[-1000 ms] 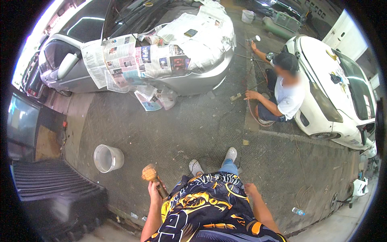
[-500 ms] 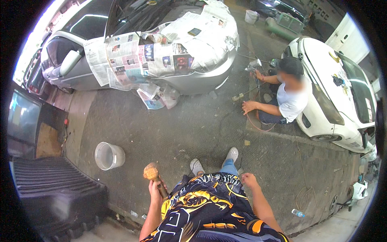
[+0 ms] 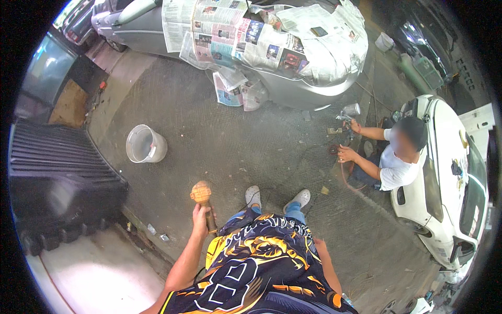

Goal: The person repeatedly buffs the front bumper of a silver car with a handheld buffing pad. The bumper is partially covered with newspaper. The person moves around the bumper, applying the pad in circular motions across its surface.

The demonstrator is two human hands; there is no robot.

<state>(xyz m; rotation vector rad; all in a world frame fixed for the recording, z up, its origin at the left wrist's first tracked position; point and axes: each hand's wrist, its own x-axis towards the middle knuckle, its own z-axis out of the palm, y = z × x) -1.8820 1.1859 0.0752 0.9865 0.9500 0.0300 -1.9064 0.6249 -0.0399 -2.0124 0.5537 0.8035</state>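
Observation:
My left hand is closed round the dark handle of a tool with a rounded, worn orange-brown head. The tool stands roughly upright, head pointing away from me, left of my dark patterned shirt. On the other side, my right hand hangs low beside the shirt; its fingers are mostly hidden by the cloth. No held thing shows there. A whitish bucket stands on the floor ahead and to the left, apart from my hands.
At the right a co-worker crouches by a white car, holding a spray gun with a hose. A grey car masked with newspaper stands ahead. A black ribbed liner lies at the left; small litter dots the floor.
The view has swung, so the cars and bucket sit elsewhere in the picture. My left hand keeps its hold on the tool. My right hand has dropped closer to my shirt.

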